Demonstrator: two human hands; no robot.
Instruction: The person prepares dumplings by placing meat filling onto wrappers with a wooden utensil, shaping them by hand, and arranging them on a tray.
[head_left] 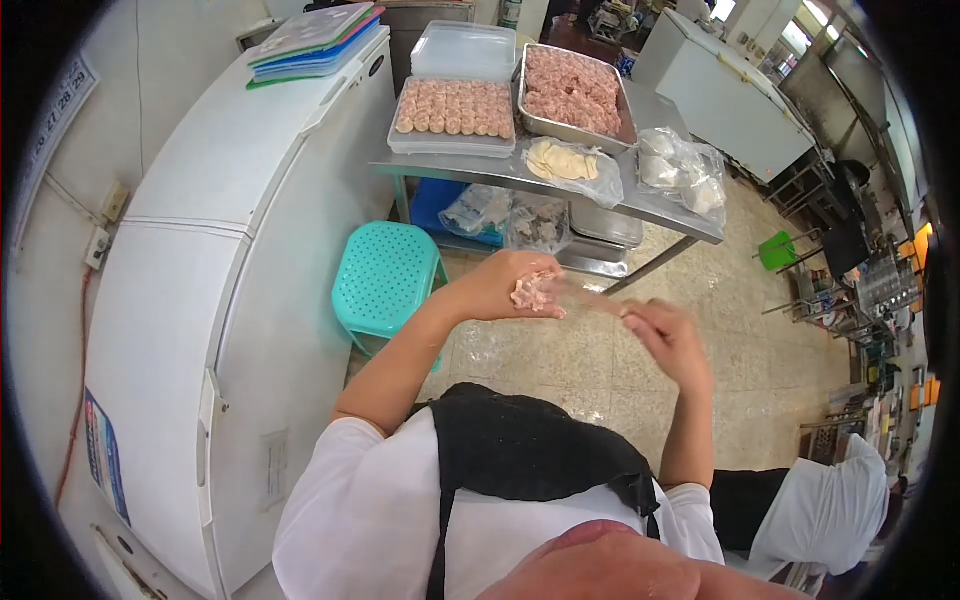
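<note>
My left hand is cupped round a small lump of minced meat; whether a wrapper lies under it I cannot tell. In my right hand is the handle of a flat, thin spatula, blurred by motion, its tip at the meat. Beyond them on the steel table stands a deep metal tray of minced meat. Left of it a plastic tray holds rows of filled dumplings. Pale round dough wrappers lie on a plastic bag near the table's front edge.
Bagged dough balls lie on the steel table at right. Clear lids are stacked behind the dumplings. A turquoise stool stands beside the white chest freezer at left. Another person is at lower right.
</note>
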